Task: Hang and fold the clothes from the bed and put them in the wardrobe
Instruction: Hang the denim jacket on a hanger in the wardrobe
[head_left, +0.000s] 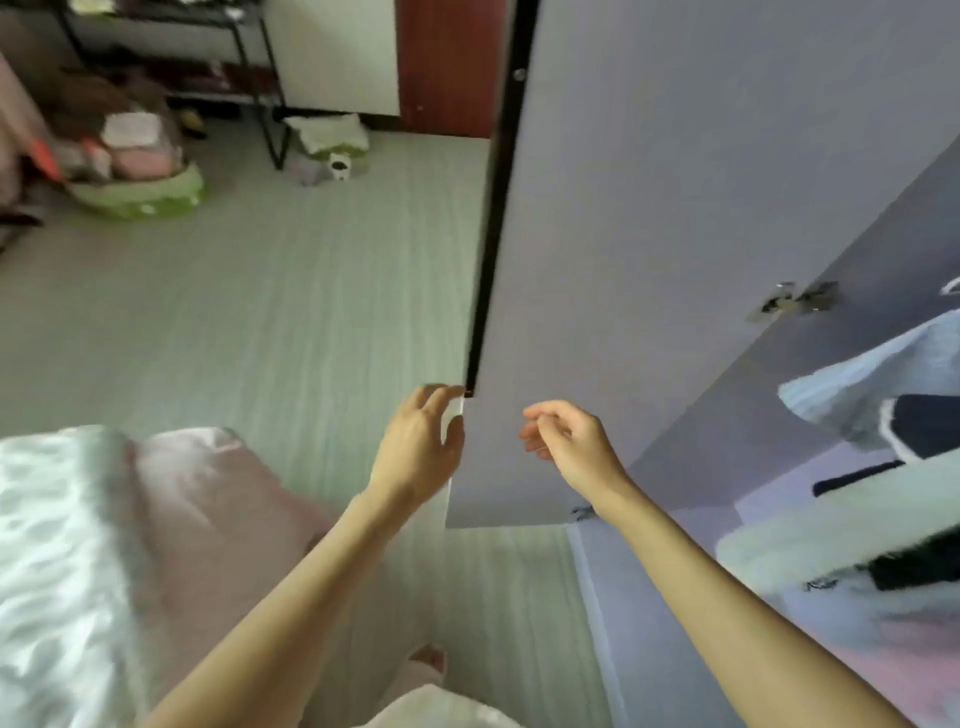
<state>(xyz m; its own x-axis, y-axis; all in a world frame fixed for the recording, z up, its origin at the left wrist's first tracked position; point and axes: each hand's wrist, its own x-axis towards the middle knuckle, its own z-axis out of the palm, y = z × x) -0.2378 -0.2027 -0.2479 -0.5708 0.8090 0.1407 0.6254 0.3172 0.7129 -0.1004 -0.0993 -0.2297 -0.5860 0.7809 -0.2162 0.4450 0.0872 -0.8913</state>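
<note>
The left hand (421, 441) has its fingers curled lightly round the lower edge of the open wardrobe door (623, 218), fingertips at the dark edge strip, thumb at the door's edge. The right hand (563, 441) is in front of the door's grey face, fingers loosely bent and holding nothing. To the right, inside the wardrobe (852, 364), clothes (872, 384) in pale blue, white and black are visible, blurred. The bed (197, 499), with a pink sheet and a white cover, lies at lower left, near the left forearm. Across the pale floor (260, 312) sit a green basket (140, 195) of things and a black metal rack (260, 93).
</note>
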